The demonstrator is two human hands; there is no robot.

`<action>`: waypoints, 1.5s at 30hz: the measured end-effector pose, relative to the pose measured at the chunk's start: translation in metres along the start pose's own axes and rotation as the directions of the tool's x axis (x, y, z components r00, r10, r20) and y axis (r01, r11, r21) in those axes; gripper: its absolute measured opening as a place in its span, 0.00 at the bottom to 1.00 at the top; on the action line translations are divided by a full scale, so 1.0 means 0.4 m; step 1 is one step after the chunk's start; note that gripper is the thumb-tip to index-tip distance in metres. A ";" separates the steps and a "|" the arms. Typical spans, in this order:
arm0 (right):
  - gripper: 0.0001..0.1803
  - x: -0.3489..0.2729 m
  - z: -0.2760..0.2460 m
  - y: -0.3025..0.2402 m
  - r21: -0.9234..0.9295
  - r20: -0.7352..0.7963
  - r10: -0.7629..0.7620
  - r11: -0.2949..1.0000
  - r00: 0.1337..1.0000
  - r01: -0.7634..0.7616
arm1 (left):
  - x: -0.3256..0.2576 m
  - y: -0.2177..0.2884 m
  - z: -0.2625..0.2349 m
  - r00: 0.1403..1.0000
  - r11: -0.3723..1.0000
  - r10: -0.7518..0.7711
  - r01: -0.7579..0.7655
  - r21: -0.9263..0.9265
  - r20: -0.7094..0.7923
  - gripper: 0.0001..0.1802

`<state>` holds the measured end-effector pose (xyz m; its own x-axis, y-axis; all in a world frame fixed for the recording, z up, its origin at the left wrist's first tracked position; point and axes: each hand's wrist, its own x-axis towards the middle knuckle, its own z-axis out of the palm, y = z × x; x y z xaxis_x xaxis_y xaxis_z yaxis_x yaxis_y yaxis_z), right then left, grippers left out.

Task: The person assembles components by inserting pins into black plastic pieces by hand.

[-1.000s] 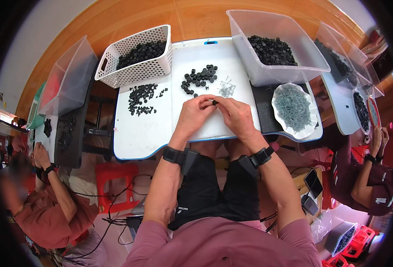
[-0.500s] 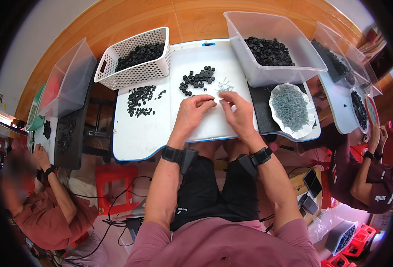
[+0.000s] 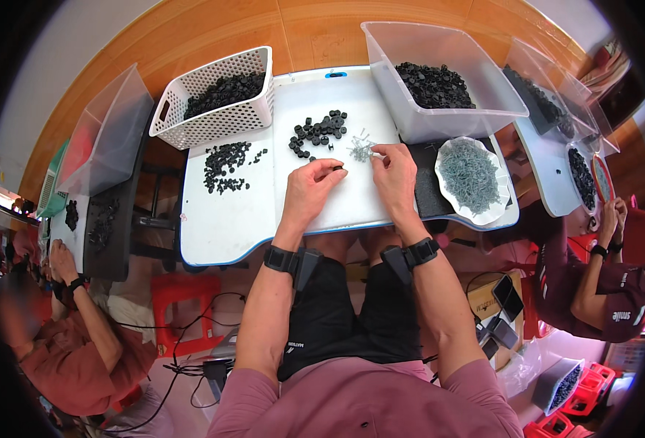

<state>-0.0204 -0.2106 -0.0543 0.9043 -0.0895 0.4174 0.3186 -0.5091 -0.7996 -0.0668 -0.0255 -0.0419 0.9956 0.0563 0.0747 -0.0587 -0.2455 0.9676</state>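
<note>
My left hand (image 3: pixel 309 191) pinches a small black plastic part (image 3: pixel 338 168) between thumb and fingertips, just above the white tabletop. My right hand (image 3: pixel 396 175) has its thumb and fingers closed together at the edge of a small pile of metal screws (image 3: pixel 359 147); whether a screw is between them is too small to tell. Beyond my left hand lies a loose cluster of round black knob-like parts (image 3: pixel 316 131). Farther left is a spread of smaller black parts (image 3: pixel 226 165).
A white perforated basket (image 3: pixel 220 125) and a clear tub (image 3: pixel 454 123), both with black parts, stand at the back. At right, a white scalloped dish (image 3: pixel 475 215) of screws rests on a black mat (image 3: pixel 429 191). People work at tables either side.
My hands have moved apart. The right went to the screw pile, while the left drew slightly nearer me with the black part. The whole view shifted a little.
</note>
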 end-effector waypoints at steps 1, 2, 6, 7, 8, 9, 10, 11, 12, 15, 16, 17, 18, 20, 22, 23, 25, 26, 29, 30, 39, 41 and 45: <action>0.07 -0.001 0.001 -0.004 -0.002 0.000 -0.001 1.000 1.000 0.001 | -0.001 -0.003 0.001 1.000 1.000 0.000 0.000 -0.002 0.000 0.14; 0.07 -0.004 0.002 -0.007 -0.036 0.031 0.012 0.999 0.999 -0.011 | -0.002 -0.005 0.004 1.000 0.999 0.021 -0.022 -0.037 -0.011 0.14; 0.07 -0.001 0.006 -0.003 -0.073 0.093 0.016 0.997 0.996 -0.009 | 0.000 -0.020 0.004 0.999 0.993 0.039 -0.041 -0.106 -0.022 0.14; 0.07 0.000 0.007 0.002 -0.076 0.091 0.016 0.997 0.996 -0.009 | 0.000 -0.019 0.006 0.999 0.993 0.040 -0.041 -0.108 -0.020 0.14; 0.06 0.001 0.009 0.007 -0.082 0.083 -0.003 0.997 0.997 0.010 | -0.001 -0.017 0.007 0.999 0.994 0.036 -0.038 -0.103 -0.020 0.14; 0.06 0.001 0.011 0.008 -0.086 0.075 -0.023 0.996 0.997 0.030 | -0.003 -0.015 0.007 0.999 0.995 0.033 -0.035 -0.096 -0.022 0.13; 0.06 0.000 0.010 0.011 -0.087 0.074 -0.023 0.996 0.997 0.030 | -0.004 -0.013 0.008 0.999 0.995 0.033 -0.035 -0.096 -0.021 0.13; 0.05 0.000 0.008 0.013 -0.091 0.056 -0.056 0.994 0.997 0.060 | -0.005 -0.010 0.010 0.999 0.995 0.031 -0.034 -0.098 -0.032 0.13; 0.04 0.000 0.009 0.006 -0.092 0.040 -0.089 0.991 0.995 0.092 | -0.006 -0.013 0.008 0.999 0.995 0.028 -0.032 -0.099 -0.046 0.13; 0.03 -0.010 0.002 -0.010 -0.004 0.030 -0.059 0.998 0.998 0.059 | -0.007 -0.017 0.008 0.997 0.992 0.033 -0.042 -0.117 -0.072 0.12; 0.03 -0.010 0.002 -0.009 -0.004 0.029 -0.058 0.998 0.998 0.059 | -0.008 -0.018 0.009 0.997 0.992 0.034 -0.042 -0.117 -0.071 0.12; 0.03 -0.009 0.002 -0.010 -0.009 0.023 -0.085 0.996 0.996 0.085 | -0.008 -0.018 0.010 0.996 0.994 0.037 -0.045 -0.103 -0.081 0.12; 0.03 -0.009 0.002 -0.010 -0.015 0.017 -0.111 0.994 0.994 0.111 | -0.008 -0.017 0.010 0.995 0.995 0.039 -0.047 -0.088 -0.090 0.12; 0.03 -0.007 0.001 -0.009 0.013 0.007 -0.104 0.995 0.995 0.104 | -0.006 -0.014 0.010 0.995 0.995 0.036 -0.044 -0.089 -0.090 0.12; 0.03 -0.005 0.000 -0.009 0.042 -0.002 -0.096 0.994 0.995 0.096 | -0.004 -0.015 0.010 0.995 0.995 0.031 -0.040 -0.089 -0.093 0.12; 0.04 -0.001 0.000 -0.009 0.053 -0.002 -0.068 0.996 0.998 0.068 | -0.001 -0.015 0.008 0.995 0.994 0.034 -0.043 -0.097 -0.093 0.12; 0.05 0.002 0.000 -0.008 0.064 -0.002 -0.038 0.997 0.999 0.038 | 0.002 -0.013 0.008 0.995 0.994 0.036 -0.046 -0.103 -0.093 0.12; 0.06 0.006 0.001 -0.011 0.076 -0.014 -0.024 0.997 1.000 0.025 | 0.005 -0.010 0.005 0.995 0.994 0.039 -0.048 -0.095 -0.094 0.12; 0.07 0.007 0.005 -0.009 0.115 -0.024 -0.006 0.993 1.000 0.008 | 0.005 -0.021 0.005 0.989 0.987 0.070 -0.087 -0.136 -0.127 0.13; 0.07 0.009 0.007 -0.015 0.141 -0.022 -0.005 0.990 1.000 0.008 | 0.004 -0.027 0.001 0.982 0.975 0.099 -0.129 -0.183 -0.161 0.13; 0.07 -0.017 -0.019 0.018 0.167 -0.046 0.078 0.984 0.996 -0.070 | 0.009 0.039 -0.040 0.976 0.993 0.121 -0.120 0.016 -0.183 0.12; 0.07 -0.024 -0.017 0.040 0.226 -0.035 0.060 0.973 0.998 -0.051 | 0.042 0.096 -0.087 0.954 0.975 0.191 -0.157 0.156 -0.233 0.13; 0.07 -0.013 0.000 0.007 0.221 -0.045 -0.048 0.974 0.998 0.056 | 0.199 0.143 -0.281 0.849 0.884 0.435 -0.338 0.322 -0.301 0.17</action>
<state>-0.0242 -0.2118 -0.0588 0.8744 -0.1038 0.4740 0.4240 -0.3117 -0.8503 0.0008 0.0736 0.0464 0.7975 0.2327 0.5566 -0.3653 -0.5478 0.7526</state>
